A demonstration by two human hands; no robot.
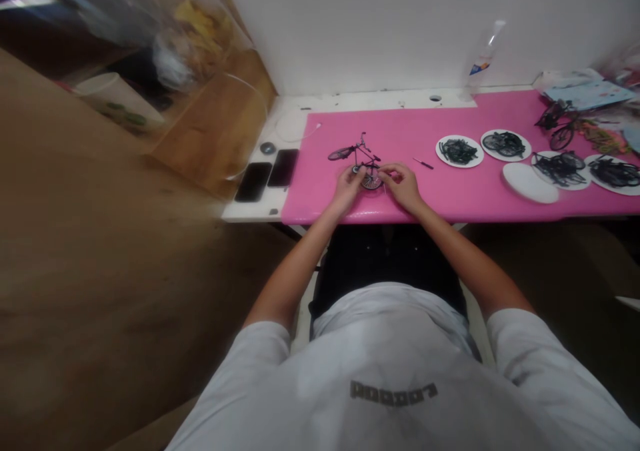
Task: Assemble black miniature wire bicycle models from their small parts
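Note:
A black miniature bicycle [369, 151] lies tilted on the pink mat [405, 127], one wheel up to the left and the other close to me. My left hand [349, 185] is closed on it, thumb and fingers at the near wheel's left side. On the right side of that wheel, my right hand [404, 185] makes a pinch, its fingertips against the wheel's edge. Any tiny part between those fingertips is too small to make out. A small screwdriver [425, 163] with a dark handle lies to the right of my right hand.
Several white plates [460, 165] of black bicycle parts stand at the right, with an overturned white lid or plate [530, 183] before them. Behind are another miniature bicycle [557, 121] and a clear bottle [483, 61]. Two phones [253, 182] and a white cable [295, 137] lie left.

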